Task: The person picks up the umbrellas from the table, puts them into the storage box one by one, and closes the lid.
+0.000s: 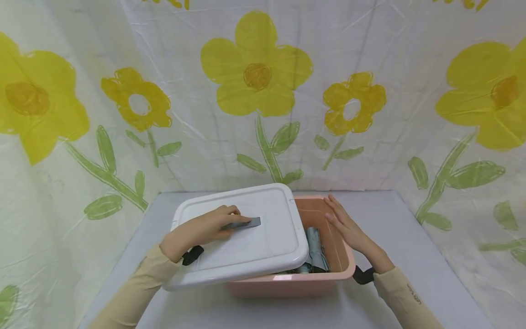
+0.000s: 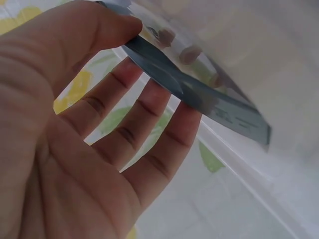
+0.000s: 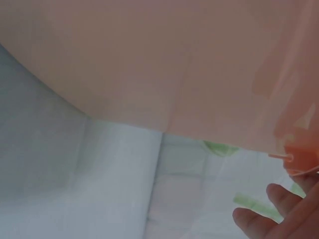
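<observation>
My left hand (image 1: 207,225) holds the grey strap handle (image 1: 255,222) of a white lid (image 1: 271,246). In the left wrist view the thumb is over one face of the handle (image 2: 224,109) and the fingertips are against its other side. The lid is tilted and covers the left part of a salmon-pink plastic bin (image 1: 283,289). My right hand (image 1: 350,232) is at the bin's right rim with its fingers extended. Its fingers (image 3: 254,221) show beside the bin's outer wall (image 3: 149,69) in the right wrist view. Grey-green rolled items (image 1: 315,249) lie in the uncovered part.
The bin stands on a table with a pale grey cover (image 1: 382,203). Behind and on both sides hangs a white curtain (image 1: 197,151) printed with yellow flowers. Tabletop shows to the right of the bin and in front of it.
</observation>
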### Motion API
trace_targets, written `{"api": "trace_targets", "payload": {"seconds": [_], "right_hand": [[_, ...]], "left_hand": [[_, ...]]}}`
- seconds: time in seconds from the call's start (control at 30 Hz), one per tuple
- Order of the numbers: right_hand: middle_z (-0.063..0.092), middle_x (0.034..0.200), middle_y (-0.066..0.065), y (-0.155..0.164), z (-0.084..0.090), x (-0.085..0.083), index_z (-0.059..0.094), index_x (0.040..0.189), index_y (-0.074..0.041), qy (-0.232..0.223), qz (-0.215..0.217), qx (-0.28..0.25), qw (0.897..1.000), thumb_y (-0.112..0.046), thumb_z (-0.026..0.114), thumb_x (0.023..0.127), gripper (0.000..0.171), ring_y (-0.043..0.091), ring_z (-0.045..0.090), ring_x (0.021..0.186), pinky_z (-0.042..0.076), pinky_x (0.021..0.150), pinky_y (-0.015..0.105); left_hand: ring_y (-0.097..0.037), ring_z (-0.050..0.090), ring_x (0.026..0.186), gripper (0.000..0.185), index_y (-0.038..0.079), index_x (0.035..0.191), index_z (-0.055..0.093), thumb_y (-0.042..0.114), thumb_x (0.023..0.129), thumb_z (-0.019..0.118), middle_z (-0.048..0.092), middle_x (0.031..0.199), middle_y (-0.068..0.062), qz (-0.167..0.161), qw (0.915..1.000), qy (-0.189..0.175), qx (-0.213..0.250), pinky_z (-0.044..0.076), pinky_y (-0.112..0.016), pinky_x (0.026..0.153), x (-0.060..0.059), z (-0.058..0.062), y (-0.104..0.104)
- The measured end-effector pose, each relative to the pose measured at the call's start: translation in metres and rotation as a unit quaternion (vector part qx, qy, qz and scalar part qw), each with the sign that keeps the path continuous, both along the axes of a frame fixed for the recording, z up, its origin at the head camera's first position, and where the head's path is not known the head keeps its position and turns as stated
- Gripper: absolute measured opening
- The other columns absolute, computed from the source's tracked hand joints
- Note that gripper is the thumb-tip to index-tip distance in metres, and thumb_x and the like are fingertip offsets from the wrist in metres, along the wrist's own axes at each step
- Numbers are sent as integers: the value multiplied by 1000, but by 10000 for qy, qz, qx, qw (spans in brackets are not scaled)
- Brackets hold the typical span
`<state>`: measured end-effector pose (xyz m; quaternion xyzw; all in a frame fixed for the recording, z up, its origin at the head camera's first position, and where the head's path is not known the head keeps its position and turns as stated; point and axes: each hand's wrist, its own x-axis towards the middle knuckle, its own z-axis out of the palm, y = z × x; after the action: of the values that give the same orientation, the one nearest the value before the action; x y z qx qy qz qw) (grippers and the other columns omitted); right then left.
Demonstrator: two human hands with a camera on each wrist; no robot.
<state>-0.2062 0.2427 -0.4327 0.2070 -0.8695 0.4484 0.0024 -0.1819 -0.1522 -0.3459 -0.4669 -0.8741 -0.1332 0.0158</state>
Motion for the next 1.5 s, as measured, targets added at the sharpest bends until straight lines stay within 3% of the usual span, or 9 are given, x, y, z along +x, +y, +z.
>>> {"api": "trace_targets", "payload": {"seconds": [0.2, 0.5, 0.97, 1.13, 1.33, 1.5], "right_hand": [[1, 156, 14, 0, -2, 0, 18, 149, -11, -35, 5, -66, 10000, -31, 35, 101, 54, 40, 0, 141, 9, 100, 71], [-1, 155, 15, 0, -5, -1, 16, 149, -9, -180, -17, -157, 9997, -23, 34, 101, 53, 43, -1, 140, 7, 98, 74], [2, 155, 16, 5, -2, 1, 6, 150, -11, -106, -57, 54, 9999, -36, 26, 101, 58, 42, 2, 140, 9, 99, 72], [7, 154, 20, 7, 1, -1, 6, 150, -8, -46, -62, 202, 9998, -37, 26, 102, 59, 44, 9, 139, 14, 101, 69], [16, 152, 20, 11, 4, -1, 10, 150, -15, 109, -64, 338, 9993, -34, 30, 102, 56, 43, 23, 135, 28, 98, 64], [21, 150, 18, 16, 10, 1, 14, 150, -17, 287, -84, 407, 9987, -32, 38, 100, 57, 41, 24, 135, 29, 97, 64]], "left_hand": [[-16, 53, 95, 42, 14, 126, 59, 3, 85, 63, 57, 109, -2, -63, 9998, 11, -163, 45, -29, 82, 0, 1, 13], [-16, 53, 93, 44, 17, 127, 59, 2, 85, 61, 57, 110, 0, -67, 9990, -109, -427, 45, -26, 80, -5, 1, 35], [-14, 51, 94, 47, 22, 130, 57, 3, 86, 58, 56, 113, 2, -143, 9960, -278, -834, 44, -23, 80, -12, 3, 71], [-13, 52, 97, 48, 23, 130, 56, 3, 86, 57, 55, 114, 3, -141, 9954, -330, -890, 43, -22, 82, -14, 4, 82], [-14, 51, 98, 47, 24, 131, 55, 4, 88, 56, 54, 116, 2, -98, 9941, -394, -1009, 42, -21, 81, -14, 6, 90], [-14, 51, 98, 47, 24, 131, 55, 5, 88, 56, 54, 117, 1, -135, 9935, -442, -1039, 42, -21, 81, -14, 7, 94]]}}
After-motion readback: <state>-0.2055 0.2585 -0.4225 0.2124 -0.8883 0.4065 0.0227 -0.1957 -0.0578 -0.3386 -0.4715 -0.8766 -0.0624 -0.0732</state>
